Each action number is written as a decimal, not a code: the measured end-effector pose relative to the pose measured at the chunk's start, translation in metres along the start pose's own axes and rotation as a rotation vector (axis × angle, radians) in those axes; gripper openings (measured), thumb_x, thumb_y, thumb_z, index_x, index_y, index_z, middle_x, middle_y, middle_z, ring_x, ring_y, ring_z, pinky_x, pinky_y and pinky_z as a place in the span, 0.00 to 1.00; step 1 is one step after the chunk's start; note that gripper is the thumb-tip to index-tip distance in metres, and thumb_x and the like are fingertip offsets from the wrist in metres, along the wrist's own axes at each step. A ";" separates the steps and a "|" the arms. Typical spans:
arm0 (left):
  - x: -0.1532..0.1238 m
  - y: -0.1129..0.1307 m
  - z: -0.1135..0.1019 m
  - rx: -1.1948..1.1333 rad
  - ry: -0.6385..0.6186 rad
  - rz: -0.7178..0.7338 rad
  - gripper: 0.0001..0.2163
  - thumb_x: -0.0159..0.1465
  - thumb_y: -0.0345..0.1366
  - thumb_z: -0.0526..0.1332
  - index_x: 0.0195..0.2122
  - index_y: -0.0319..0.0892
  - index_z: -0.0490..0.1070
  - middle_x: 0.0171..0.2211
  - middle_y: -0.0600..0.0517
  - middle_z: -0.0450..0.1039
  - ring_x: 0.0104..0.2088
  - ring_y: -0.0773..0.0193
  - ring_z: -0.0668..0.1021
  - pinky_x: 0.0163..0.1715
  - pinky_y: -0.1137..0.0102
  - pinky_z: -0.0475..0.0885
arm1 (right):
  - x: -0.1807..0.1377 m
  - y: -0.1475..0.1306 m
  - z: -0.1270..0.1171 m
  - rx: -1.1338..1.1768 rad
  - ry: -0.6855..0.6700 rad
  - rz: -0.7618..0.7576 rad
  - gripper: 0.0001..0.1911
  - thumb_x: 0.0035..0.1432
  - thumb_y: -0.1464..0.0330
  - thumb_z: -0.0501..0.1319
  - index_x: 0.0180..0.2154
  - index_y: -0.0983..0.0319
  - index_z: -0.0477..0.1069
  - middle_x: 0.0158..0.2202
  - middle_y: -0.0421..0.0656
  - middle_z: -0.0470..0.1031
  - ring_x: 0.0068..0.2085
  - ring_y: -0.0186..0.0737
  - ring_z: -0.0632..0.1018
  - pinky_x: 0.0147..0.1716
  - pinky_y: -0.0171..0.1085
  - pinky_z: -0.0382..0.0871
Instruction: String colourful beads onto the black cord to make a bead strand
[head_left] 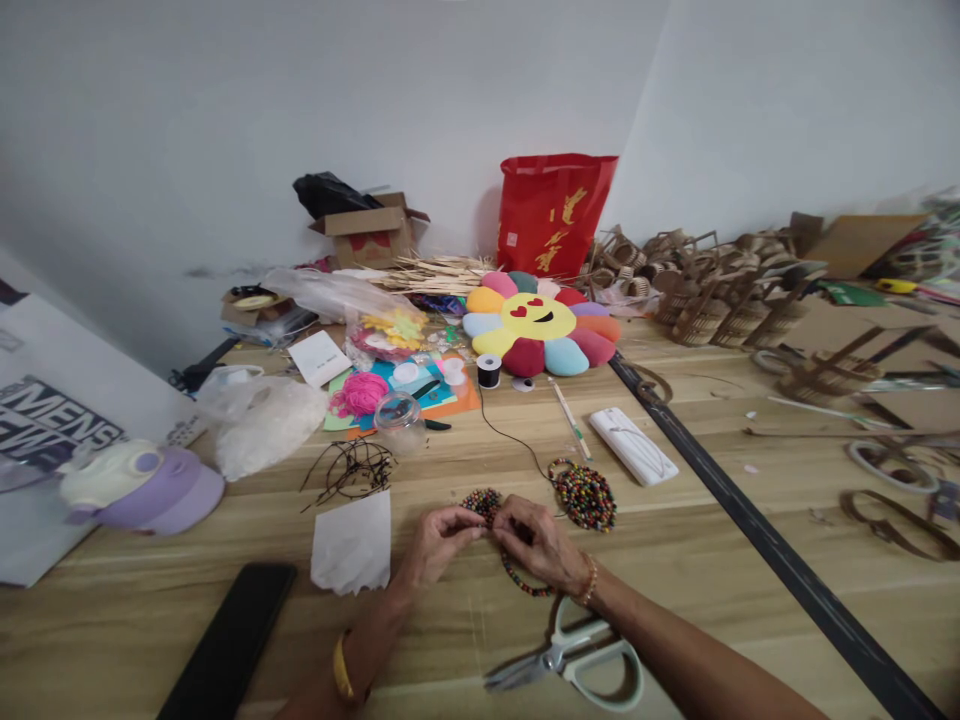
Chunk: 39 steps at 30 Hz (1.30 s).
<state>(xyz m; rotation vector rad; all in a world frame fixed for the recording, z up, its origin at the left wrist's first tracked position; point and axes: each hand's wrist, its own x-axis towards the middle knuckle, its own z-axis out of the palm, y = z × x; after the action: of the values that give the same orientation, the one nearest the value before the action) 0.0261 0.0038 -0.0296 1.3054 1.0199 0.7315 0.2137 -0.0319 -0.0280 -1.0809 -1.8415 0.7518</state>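
Note:
My left hand (439, 543) and my right hand (544, 545) meet over the table with their fingertips pinched close together. A strand of small multicoloured beads (482, 503) lies bunched at my fingers, and a loop of it trails below my right hand. What exactly sits between the fingertips is too small to make out. Beside my right hand is a coiled heap of bead strands (589, 497). Thin black cord runs from a spool (489, 371) toward that heap. Scissors with pale green handles (574, 655) lie open below my right wrist.
Left of my hands are a torn white paper (351, 543), cut black cords (351, 470) and a black phone (229, 640). A clear jar (399, 422), pink yarn (361, 394), a flower cushion (541, 322) and a white power bank (634, 446) stand beyond. Small woven baskets (720, 310) crowd the right.

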 end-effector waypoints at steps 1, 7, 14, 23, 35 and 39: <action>0.000 0.000 0.000 0.003 0.000 0.002 0.09 0.48 0.36 0.67 0.30 0.38 0.78 0.28 0.49 0.80 0.30 0.62 0.78 0.34 0.71 0.71 | 0.000 0.000 0.000 -0.002 -0.001 0.000 0.06 0.58 0.71 0.57 0.28 0.63 0.67 0.26 0.40 0.68 0.27 0.34 0.69 0.28 0.31 0.62; 0.001 0.000 0.000 0.015 -0.003 0.002 0.10 0.48 0.38 0.68 0.31 0.38 0.78 0.29 0.49 0.80 0.31 0.61 0.78 0.34 0.70 0.71 | 0.000 -0.001 -0.001 -0.011 -0.006 -0.009 0.05 0.57 0.72 0.57 0.28 0.62 0.67 0.26 0.40 0.68 0.28 0.34 0.69 0.28 0.32 0.62; -0.002 0.002 0.000 0.005 -0.020 0.011 0.10 0.49 0.37 0.68 0.31 0.38 0.78 0.30 0.48 0.80 0.32 0.61 0.78 0.35 0.70 0.71 | 0.001 -0.002 -0.001 -0.018 -0.011 0.005 0.06 0.58 0.71 0.57 0.28 0.62 0.67 0.26 0.40 0.69 0.27 0.34 0.68 0.28 0.32 0.63; -0.001 0.003 0.001 -0.017 -0.005 -0.011 0.11 0.48 0.38 0.69 0.31 0.37 0.78 0.30 0.47 0.80 0.31 0.61 0.78 0.35 0.70 0.71 | 0.001 -0.003 -0.001 -0.008 0.012 0.001 0.07 0.59 0.70 0.57 0.28 0.63 0.68 0.26 0.40 0.69 0.28 0.34 0.70 0.28 0.31 0.63; 0.000 0.000 0.001 -0.026 -0.006 -0.014 0.12 0.48 0.39 0.69 0.32 0.37 0.78 0.30 0.48 0.80 0.32 0.60 0.79 0.36 0.69 0.72 | 0.001 -0.004 -0.001 -0.013 0.011 -0.008 0.07 0.59 0.70 0.57 0.28 0.62 0.67 0.26 0.40 0.69 0.27 0.34 0.69 0.27 0.32 0.63; 0.001 -0.001 0.001 -0.032 -0.011 -0.015 0.13 0.47 0.40 0.70 0.32 0.37 0.78 0.30 0.47 0.80 0.32 0.60 0.79 0.36 0.68 0.72 | 0.001 -0.002 -0.001 -0.019 -0.001 -0.006 0.08 0.60 0.69 0.56 0.28 0.62 0.67 0.26 0.40 0.69 0.27 0.34 0.69 0.28 0.32 0.63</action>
<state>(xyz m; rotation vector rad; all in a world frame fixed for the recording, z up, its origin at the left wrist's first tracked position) 0.0271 0.0041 -0.0304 1.2719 1.0046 0.7252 0.2132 -0.0320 -0.0252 -1.0869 -1.8555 0.7331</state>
